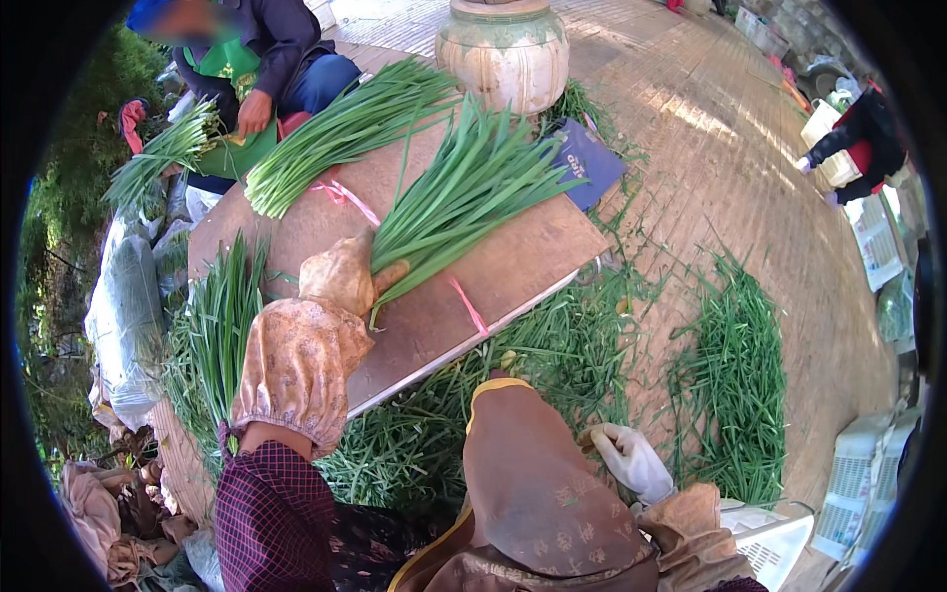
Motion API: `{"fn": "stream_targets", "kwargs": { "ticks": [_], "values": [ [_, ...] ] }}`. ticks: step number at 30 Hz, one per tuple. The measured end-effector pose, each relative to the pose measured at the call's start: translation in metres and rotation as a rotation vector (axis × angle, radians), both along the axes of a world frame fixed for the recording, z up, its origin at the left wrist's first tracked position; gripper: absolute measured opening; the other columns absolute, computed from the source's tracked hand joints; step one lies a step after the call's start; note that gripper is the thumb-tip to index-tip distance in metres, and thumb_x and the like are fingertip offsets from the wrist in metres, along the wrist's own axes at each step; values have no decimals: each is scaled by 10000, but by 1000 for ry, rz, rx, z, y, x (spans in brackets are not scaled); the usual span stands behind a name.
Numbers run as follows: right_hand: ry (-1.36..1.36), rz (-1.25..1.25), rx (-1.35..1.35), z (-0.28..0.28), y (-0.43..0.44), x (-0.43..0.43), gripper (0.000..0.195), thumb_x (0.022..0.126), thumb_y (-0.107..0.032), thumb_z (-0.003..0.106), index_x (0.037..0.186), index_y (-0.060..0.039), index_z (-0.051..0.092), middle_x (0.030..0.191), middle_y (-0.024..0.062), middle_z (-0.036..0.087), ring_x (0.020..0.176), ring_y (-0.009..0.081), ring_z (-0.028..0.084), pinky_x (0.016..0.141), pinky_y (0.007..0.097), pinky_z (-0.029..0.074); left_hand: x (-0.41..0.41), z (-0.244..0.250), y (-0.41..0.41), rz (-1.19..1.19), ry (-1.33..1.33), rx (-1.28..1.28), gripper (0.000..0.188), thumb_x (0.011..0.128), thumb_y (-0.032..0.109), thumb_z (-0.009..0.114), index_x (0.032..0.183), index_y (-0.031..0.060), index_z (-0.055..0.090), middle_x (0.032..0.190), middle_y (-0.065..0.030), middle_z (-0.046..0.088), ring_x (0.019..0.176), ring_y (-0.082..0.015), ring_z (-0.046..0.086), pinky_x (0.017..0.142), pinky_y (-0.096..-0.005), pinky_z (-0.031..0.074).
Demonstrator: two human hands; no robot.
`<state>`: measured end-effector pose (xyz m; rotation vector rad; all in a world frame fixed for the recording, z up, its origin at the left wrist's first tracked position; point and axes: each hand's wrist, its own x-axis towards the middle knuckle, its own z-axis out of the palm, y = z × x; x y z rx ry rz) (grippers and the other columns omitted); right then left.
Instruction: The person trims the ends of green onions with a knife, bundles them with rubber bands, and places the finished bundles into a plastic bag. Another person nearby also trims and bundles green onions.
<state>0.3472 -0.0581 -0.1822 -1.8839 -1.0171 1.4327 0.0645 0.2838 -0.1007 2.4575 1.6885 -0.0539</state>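
Observation:
My left hand (344,274), in a stained cloth glove, grips the lower end of a bundle of long green leaves, like garlic chives (462,196), on a brown board table (540,244). My right hand (629,459), in a white glove, is low beside my apron-covered knee; its fingers are curled and I cannot tell if they hold anything. Another green bundle (340,148) lies farther back on the board. Pink ties (468,307) lie on the board, one near its front edge. More upright leaves (229,318) stand left of my sleeve.
A co-worker (296,66) sits across the board, holding a bundle. A large glazed jar (503,55) stands behind it, near a blue box (584,163). Loose leaves (732,392) cover parts of the floor. A white crate (777,547) is at lower right; another person (862,144) bends over crates.

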Motion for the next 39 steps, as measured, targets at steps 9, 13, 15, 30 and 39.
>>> {"fn": "stream_targets", "kwargs": {
  "ticks": [9, 13, 15, 30, 39],
  "values": [
    [-50, 123, 7, 12, 20, -20, 287, 995, -223, 562, 1098, 17, 681, 975, 253, 693, 925, 411, 667, 810, 413, 521, 1, -28, -15, -122, 15, 185, 978, 841, 604, 694, 1549, 39, 326, 1319, -212, 606, 1160, -397, 618, 933, -518, 510],
    [-123, 163, 23, 18, 20, -19, 278, 994, -223, 561, 1073, 12, 686, 946, 239, 694, 876, 400, 665, 788, 408, 521, 7, 2, -11, -69, 1, 17, 1014, 822, 642, 696, 1550, 40, 326, 1339, -220, 596, 1186, -409, 604, 956, -534, 495],
    [-142, 172, 88, 13, 16, -15, 271, 994, -220, 559, 1061, 9, 688, 917, 224, 698, 848, 377, 668, 775, 401, 520, 2, 20, -19, -32, -44, 5, 1011, 817, 661, 690, 1540, 42, 349, 1366, -225, 584, 1217, -419, 585, 982, -539, 480],
    [-96, 701, 611, 131, 149, -155, 283, 1020, -169, 561, 1171, 48, 663, 1027, 162, 747, 925, 223, 718, 837, 328, 562, -306, -14, -191, 908, -159, -39, 1177, 766, 847, 587, 1504, -46, 380, 1202, -316, 661, 1152, -437, 639, 981, -455, 500],
    [-100, 614, 826, 39, 185, -302, 516, 990, -356, 583, 1254, 88, 580, 812, 264, 705, 780, 409, 707, 700, 475, 560, -174, -8, -188, 891, -392, -70, 1181, 694, 502, 852, 1571, -12, 251, 1288, -279, 618, 1187, -420, 617, 1003, -473, 497]
  ]
}}
